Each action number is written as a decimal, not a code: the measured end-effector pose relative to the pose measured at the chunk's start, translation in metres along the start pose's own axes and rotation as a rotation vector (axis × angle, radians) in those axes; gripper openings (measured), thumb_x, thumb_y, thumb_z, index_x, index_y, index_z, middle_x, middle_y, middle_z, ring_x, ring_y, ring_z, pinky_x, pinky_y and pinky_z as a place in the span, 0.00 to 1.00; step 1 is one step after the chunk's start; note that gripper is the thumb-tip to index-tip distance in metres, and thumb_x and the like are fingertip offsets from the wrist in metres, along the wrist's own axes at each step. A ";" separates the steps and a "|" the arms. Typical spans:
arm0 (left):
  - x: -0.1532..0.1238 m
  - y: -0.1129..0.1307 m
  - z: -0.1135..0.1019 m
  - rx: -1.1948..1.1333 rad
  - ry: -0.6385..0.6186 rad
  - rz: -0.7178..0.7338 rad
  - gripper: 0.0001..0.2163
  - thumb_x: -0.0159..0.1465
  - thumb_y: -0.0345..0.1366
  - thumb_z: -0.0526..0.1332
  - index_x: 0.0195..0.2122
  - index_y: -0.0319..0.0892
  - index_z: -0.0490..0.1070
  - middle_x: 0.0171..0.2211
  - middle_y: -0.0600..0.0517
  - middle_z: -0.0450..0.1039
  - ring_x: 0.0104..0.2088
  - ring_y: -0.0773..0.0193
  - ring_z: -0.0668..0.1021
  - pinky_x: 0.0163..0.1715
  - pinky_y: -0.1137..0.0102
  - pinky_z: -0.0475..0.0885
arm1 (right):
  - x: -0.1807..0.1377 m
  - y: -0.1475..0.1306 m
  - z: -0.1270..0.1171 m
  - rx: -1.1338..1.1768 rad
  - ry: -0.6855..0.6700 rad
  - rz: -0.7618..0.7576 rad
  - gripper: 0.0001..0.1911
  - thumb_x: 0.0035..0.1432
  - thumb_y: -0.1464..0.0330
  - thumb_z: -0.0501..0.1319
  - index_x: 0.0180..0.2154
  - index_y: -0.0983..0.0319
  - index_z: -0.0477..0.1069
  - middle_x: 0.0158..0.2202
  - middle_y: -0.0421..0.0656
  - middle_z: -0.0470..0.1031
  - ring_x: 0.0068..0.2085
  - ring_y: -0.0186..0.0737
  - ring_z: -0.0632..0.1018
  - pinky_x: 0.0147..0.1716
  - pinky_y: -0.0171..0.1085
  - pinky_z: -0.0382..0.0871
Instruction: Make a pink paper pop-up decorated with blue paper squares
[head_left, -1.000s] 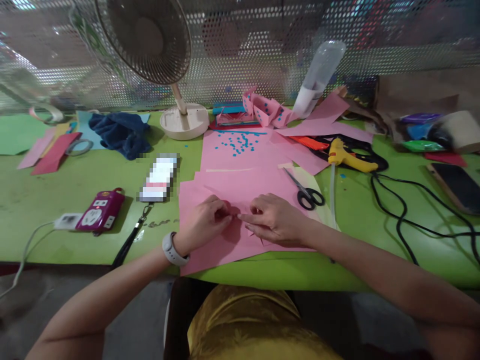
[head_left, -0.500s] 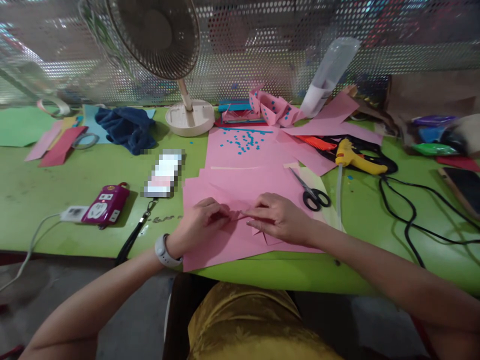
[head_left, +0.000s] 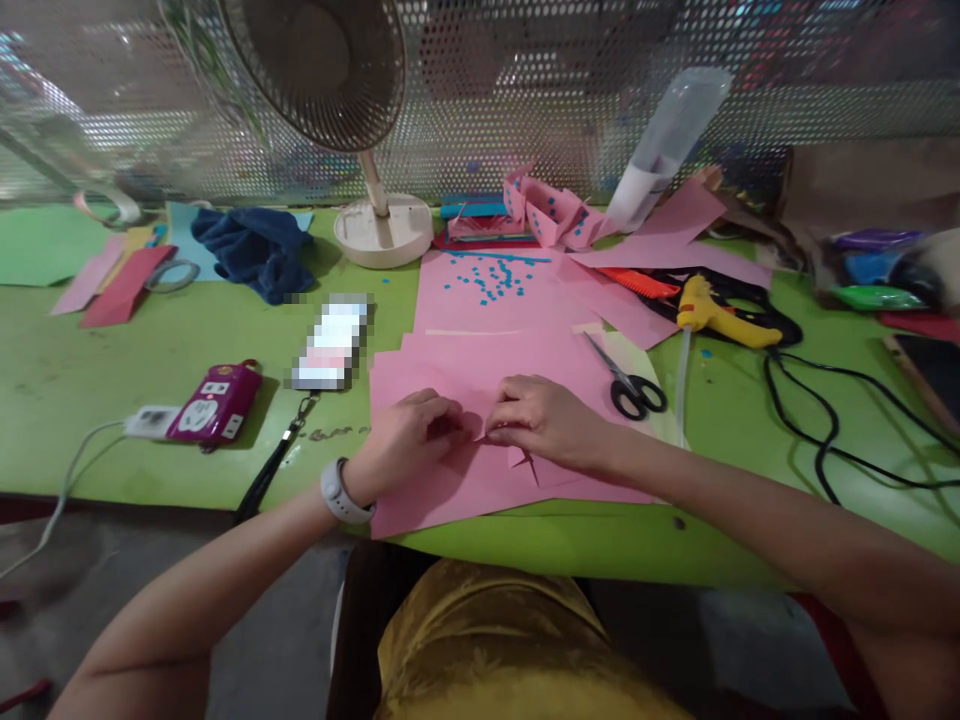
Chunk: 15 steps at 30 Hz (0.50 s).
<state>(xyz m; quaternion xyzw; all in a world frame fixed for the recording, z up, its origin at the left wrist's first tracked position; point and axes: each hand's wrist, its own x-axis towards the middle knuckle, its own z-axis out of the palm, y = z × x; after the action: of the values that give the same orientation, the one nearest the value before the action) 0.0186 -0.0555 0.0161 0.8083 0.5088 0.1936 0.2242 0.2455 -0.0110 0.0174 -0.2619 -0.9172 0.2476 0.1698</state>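
Over the stacked pink paper sheets (head_left: pixel 420 505), my left hand (head_left: pixel 420 438) is closed in a pinch on one end of a small folded pink paper piece (head_left: pixel 480 438). My right hand (head_left: pixel 541 418) pinches the other end, its fingertips a short way from the left ones. Most of that piece is hidden by my fingers. Just below the right hand, a cut pink paper scrap (head_left: pixel 525 463) with pointed edges rests on the sheets. Scissors with black handles (head_left: pixel 636 397) lie beyond the right hand.
Small blue paper squares (head_left: pixel 499 280) are scattered behind. A yellow glue gun (head_left: pixel 724 315) and its black cable lie right. Decorated pink folded paper (head_left: pixel 551 215), a fan (head_left: pixel 382 235) and a bottle (head_left: pixel 667 150) stand at the back. A phone (head_left: pixel 330 345) and purple socket block (head_left: pixel 216 405) are left.
My right fingers have curled in from a more stretched pose and now pinch the paper closer to my left hand. The view has shifted slightly.
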 end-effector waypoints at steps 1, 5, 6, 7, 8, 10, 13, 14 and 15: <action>0.001 0.001 -0.001 -0.007 -0.012 -0.010 0.03 0.61 0.32 0.62 0.36 0.42 0.75 0.32 0.52 0.71 0.32 0.66 0.74 0.31 0.71 0.68 | 0.002 0.001 0.001 0.024 -0.006 0.027 0.08 0.61 0.64 0.62 0.37 0.58 0.80 0.33 0.43 0.71 0.36 0.37 0.71 0.37 0.37 0.62; 0.002 0.003 -0.003 -0.034 -0.045 -0.035 0.05 0.62 0.32 0.61 0.37 0.43 0.76 0.32 0.52 0.72 0.32 0.66 0.74 0.33 0.71 0.69 | 0.005 0.004 0.004 0.099 -0.007 0.145 0.09 0.61 0.62 0.62 0.36 0.59 0.79 0.32 0.42 0.69 0.36 0.37 0.71 0.35 0.37 0.62; 0.002 0.003 -0.003 -0.036 -0.049 -0.033 0.05 0.62 0.32 0.61 0.37 0.43 0.76 0.32 0.52 0.72 0.32 0.66 0.74 0.32 0.71 0.68 | 0.005 0.004 0.005 0.111 -0.001 0.164 0.10 0.61 0.61 0.62 0.36 0.58 0.79 0.32 0.42 0.69 0.36 0.37 0.70 0.35 0.37 0.62; 0.003 0.002 -0.003 -0.036 -0.050 -0.030 0.05 0.62 0.32 0.61 0.37 0.43 0.76 0.32 0.52 0.72 0.32 0.66 0.74 0.31 0.71 0.68 | 0.005 0.004 0.006 0.122 0.004 0.179 0.10 0.60 0.60 0.62 0.36 0.58 0.79 0.32 0.42 0.69 0.36 0.37 0.70 0.35 0.37 0.61; 0.003 0.002 -0.003 -0.034 -0.050 -0.026 0.05 0.62 0.32 0.62 0.37 0.43 0.76 0.32 0.52 0.72 0.31 0.66 0.73 0.31 0.71 0.68 | 0.005 0.005 0.006 0.133 0.008 0.192 0.10 0.60 0.60 0.63 0.36 0.57 0.79 0.32 0.42 0.69 0.36 0.37 0.70 0.35 0.37 0.61; 0.003 0.001 -0.003 -0.029 -0.052 -0.020 0.05 0.61 0.32 0.61 0.37 0.43 0.76 0.31 0.52 0.71 0.31 0.66 0.73 0.31 0.71 0.67 | 0.004 0.004 0.006 0.159 0.015 0.211 0.09 0.60 0.60 0.63 0.36 0.56 0.79 0.32 0.41 0.68 0.35 0.37 0.70 0.34 0.37 0.61; 0.003 0.001 -0.001 -0.014 -0.056 -0.031 0.04 0.60 0.31 0.62 0.36 0.43 0.75 0.31 0.52 0.71 0.31 0.66 0.73 0.31 0.71 0.67 | 0.004 0.004 0.006 0.181 0.025 0.204 0.09 0.59 0.59 0.64 0.37 0.54 0.80 0.31 0.40 0.69 0.35 0.37 0.70 0.34 0.36 0.60; 0.003 0.000 -0.001 -0.006 -0.056 -0.037 0.04 0.60 0.31 0.62 0.36 0.43 0.75 0.31 0.52 0.71 0.31 0.66 0.73 0.31 0.71 0.67 | 0.003 0.004 0.006 0.181 0.028 0.190 0.09 0.58 0.58 0.64 0.37 0.53 0.80 0.31 0.40 0.69 0.35 0.37 0.70 0.34 0.37 0.60; 0.004 0.000 0.000 0.002 -0.054 -0.041 0.04 0.60 0.31 0.62 0.35 0.43 0.75 0.31 0.52 0.71 0.32 0.65 0.73 0.31 0.70 0.67 | 0.003 0.005 0.006 0.180 0.032 0.176 0.09 0.58 0.58 0.64 0.37 0.53 0.80 0.31 0.40 0.70 0.35 0.36 0.70 0.35 0.37 0.60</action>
<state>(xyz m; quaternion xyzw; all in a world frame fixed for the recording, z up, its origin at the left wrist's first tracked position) 0.0201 -0.0524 0.0167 0.8029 0.5192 0.1665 0.2411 0.2422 -0.0080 0.0103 -0.3287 -0.8621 0.3386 0.1847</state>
